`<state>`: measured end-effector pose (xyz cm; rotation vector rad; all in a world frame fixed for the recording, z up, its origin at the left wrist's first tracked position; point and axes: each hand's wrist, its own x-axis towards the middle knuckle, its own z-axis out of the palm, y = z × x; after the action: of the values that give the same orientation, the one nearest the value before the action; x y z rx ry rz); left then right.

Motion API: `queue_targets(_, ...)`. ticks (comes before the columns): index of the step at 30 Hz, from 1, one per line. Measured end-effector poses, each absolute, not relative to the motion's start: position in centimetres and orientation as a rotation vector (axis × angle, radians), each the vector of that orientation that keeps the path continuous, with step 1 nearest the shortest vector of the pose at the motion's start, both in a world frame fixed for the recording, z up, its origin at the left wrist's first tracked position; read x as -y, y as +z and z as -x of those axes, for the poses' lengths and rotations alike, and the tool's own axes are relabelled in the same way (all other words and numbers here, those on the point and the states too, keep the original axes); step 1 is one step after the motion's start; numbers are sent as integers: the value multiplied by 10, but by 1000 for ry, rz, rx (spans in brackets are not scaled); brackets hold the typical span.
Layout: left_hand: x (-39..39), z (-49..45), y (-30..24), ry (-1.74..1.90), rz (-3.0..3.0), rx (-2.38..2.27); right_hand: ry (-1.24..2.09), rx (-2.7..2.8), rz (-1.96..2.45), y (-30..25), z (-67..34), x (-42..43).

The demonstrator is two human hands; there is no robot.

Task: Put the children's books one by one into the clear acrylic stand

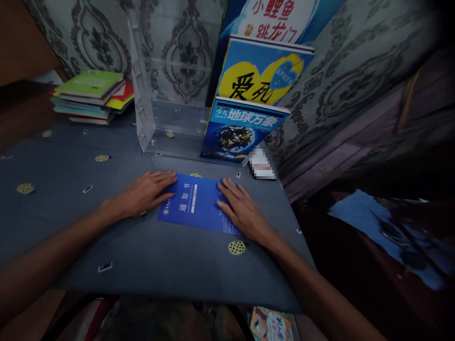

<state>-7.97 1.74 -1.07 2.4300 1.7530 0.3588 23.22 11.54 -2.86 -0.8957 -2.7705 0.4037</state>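
Observation:
A thin blue booklet [199, 203] with white characters lies flat on the dark blue tablecloth [71, 213]. My left hand [145, 192] rests flat on its left edge, fingers stretched out and pressing down. My right hand [241, 208] lies flat on its right side, fingers spread over the cover. Neither hand grips anything.
A clear acrylic rack [167, 90] stands behind the booklet, with blue books [245, 128] stepped up its right side. A stack of colourful books [92, 97] sits at the back left. The table edge drops off at right; a patterned wall is behind.

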Motion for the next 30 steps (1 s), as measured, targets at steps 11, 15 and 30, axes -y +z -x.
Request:
queue_targets(11, -18, 78, -5, 300, -2421, -1762, 365, 2854, 690, -21, -285, -49)
queue_targets(15, -19, 77, -3, 271, -2438, -1754, 313, 2888, 598, -18, -284, -26)
queue_targets(30, -21, 80, -9, 351, -2538, -1754, 519, 2971, 293, -3, -182, -11)
